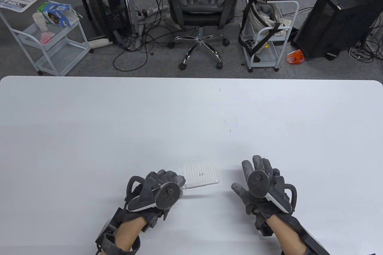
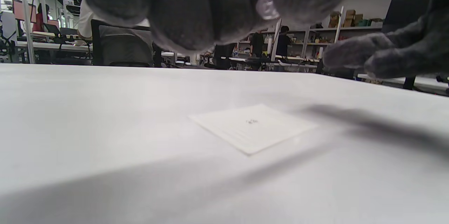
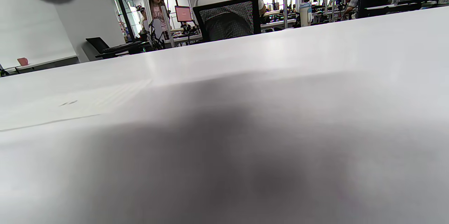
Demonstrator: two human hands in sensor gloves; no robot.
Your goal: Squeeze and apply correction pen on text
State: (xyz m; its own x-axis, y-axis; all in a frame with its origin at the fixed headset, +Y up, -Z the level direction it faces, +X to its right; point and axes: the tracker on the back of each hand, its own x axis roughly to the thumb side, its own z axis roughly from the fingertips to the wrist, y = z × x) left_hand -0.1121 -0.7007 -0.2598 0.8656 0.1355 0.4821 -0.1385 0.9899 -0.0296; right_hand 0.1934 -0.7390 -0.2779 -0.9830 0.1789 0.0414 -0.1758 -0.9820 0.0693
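A small lined white paper (image 1: pixel 201 173) lies on the white table (image 1: pixel 191 117), with a tiny dark text mark (image 1: pixel 201 174) near its middle. My left hand (image 1: pixel 176 178) is curled just left of the paper's near corner. It grips a thin whitish correction pen (image 1: pixel 189 186) that pokes out toward the paper's edge. In the left wrist view a small clear part of the pen (image 2: pixel 266 5) shows between the curled fingers, above the paper (image 2: pixel 252 127). My right hand (image 1: pixel 247 174) is open with fingers spread, empty, just right of the paper, low over the table.
The table's far edge (image 1: pixel 191 78) runs behind the work area. Beyond it stand an office chair (image 1: pixel 202 10), two white carts (image 1: pixel 51 42) (image 1: pixel 266 42) and computer towers (image 1: pixel 338 18) on the floor. The paper shows faintly at the left of the right wrist view (image 3: pixel 70 106).
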